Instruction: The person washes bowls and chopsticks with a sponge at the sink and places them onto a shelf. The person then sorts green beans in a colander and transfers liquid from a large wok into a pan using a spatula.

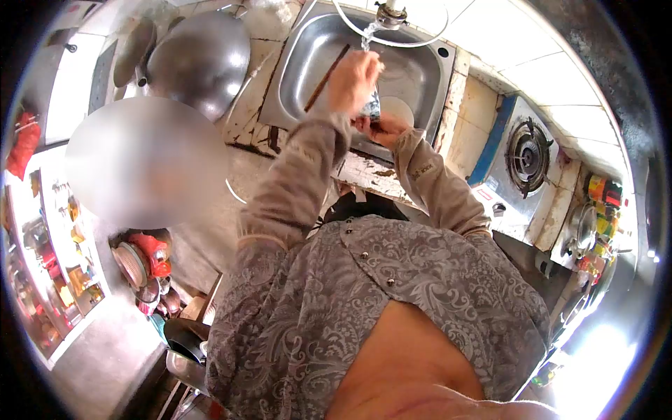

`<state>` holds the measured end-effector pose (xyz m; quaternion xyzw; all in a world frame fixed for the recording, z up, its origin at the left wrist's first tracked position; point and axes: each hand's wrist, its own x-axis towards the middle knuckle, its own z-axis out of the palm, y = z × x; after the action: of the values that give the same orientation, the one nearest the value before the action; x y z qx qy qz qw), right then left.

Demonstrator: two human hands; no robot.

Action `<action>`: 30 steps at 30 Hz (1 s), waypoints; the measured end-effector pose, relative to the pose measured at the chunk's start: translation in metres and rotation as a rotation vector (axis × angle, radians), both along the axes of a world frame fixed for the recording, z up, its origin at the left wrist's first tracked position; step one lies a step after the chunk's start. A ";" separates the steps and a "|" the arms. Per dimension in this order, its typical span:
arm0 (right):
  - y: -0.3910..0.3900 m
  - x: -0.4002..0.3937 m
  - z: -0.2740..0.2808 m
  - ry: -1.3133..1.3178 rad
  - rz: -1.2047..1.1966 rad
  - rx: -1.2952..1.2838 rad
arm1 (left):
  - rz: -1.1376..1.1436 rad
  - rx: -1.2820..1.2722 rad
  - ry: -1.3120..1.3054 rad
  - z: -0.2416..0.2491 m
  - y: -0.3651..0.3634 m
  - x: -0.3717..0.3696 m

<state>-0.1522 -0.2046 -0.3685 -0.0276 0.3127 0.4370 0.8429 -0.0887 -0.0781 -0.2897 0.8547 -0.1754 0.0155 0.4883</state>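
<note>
Water runs from the tap (390,15) over the steel sink (294,52). My left hand (353,80) is under the stream, its fingers curled together; whether they hold anything is hidden. Just below it, my right hand (385,131) grips a blue-and-white patterned cup (373,106) from its lower end. The left hand partly covers the cup. A pale round dish (399,110) shows beside the cup, in the sink. A thin brown stick (327,78) lies slanted in the sink, left of my left hand.
A large metal wok (199,63) stands left of the sink. To the right is a gas stove (526,155) with one black burner. A white hose (420,43) loops around the tap. Stacked dishes (133,264) and a red bag (155,255) are at lower left.
</note>
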 end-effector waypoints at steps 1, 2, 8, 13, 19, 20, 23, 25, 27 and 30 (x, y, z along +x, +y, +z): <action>0.000 -0.006 0.004 -0.017 0.025 -0.022 | 0.001 0.034 0.324 0.005 0.004 0.017; 0.000 -0.008 0.008 -0.039 0.051 -0.045 | -0.069 -0.056 0.508 -0.001 0.016 0.029; 0.012 -0.020 0.021 -0.236 -0.154 -0.017 | -0.085 -0.934 1.048 -0.021 0.033 -0.009; 0.011 -0.011 0.009 -0.180 -0.199 -0.250 | 0.052 -0.974 0.668 -0.089 0.017 -0.066; 0.001 0.004 -0.003 -0.404 -0.360 -0.914 | 0.330 -0.254 0.061 -0.028 -0.011 -0.088; 0.000 0.003 0.006 -0.412 -0.342 -0.938 | 0.312 -0.251 0.056 -0.024 -0.007 -0.078; -0.012 0.000 0.025 -0.491 -0.203 -0.933 | 0.261 -0.328 0.174 -0.022 0.011 -0.042; -0.028 -0.006 0.029 -0.612 -0.007 -0.810 | 0.192 -0.591 0.402 -0.022 0.022 -0.019; -0.033 -0.007 0.027 -0.644 0.058 -0.638 | 0.247 -0.858 0.524 -0.026 0.020 -0.015; -0.032 -0.011 0.025 -0.565 -0.018 -0.403 | 0.257 -0.860 0.435 -0.021 0.016 -0.027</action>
<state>-0.1629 -0.2363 -0.3434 -0.3105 0.1474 0.3339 0.8777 -0.1161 -0.0618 -0.3108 0.5740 0.0597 -0.0322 0.8160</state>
